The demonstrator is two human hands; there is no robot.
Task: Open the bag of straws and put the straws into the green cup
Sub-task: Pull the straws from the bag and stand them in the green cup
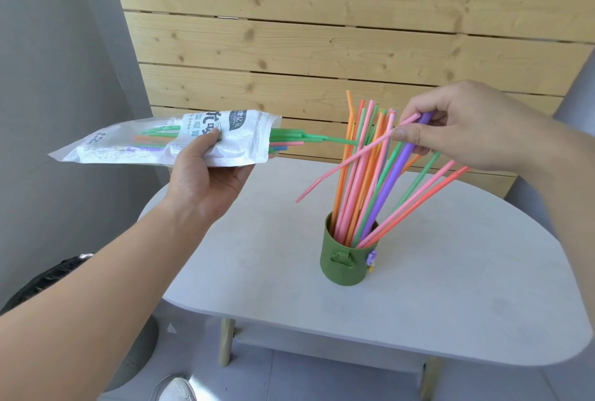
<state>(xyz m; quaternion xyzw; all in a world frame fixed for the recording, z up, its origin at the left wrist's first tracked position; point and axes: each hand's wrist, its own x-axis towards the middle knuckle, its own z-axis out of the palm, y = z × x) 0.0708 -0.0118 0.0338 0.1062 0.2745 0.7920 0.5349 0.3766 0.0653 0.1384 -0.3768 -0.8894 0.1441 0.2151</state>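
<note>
Judging by the fan of straws point(363, 181) standing in the green cup point(347, 262) at mid-frame on the white surface point(418, 304), the job looks well past halfway. The bag point(238, 139) is open and held level at the left, and a few green, pink and blue leftover straws point(289, 139) poke from its mouth. The left hand point(206, 172) grips the bag from beneath, thumb curled over its top. The right hand point(467, 130), upper right, pinches a bent pink straw point(347, 162) between thumb and fingertips above the bundle; whether it also holds the purple one beside them, I cannot tell.
</note>
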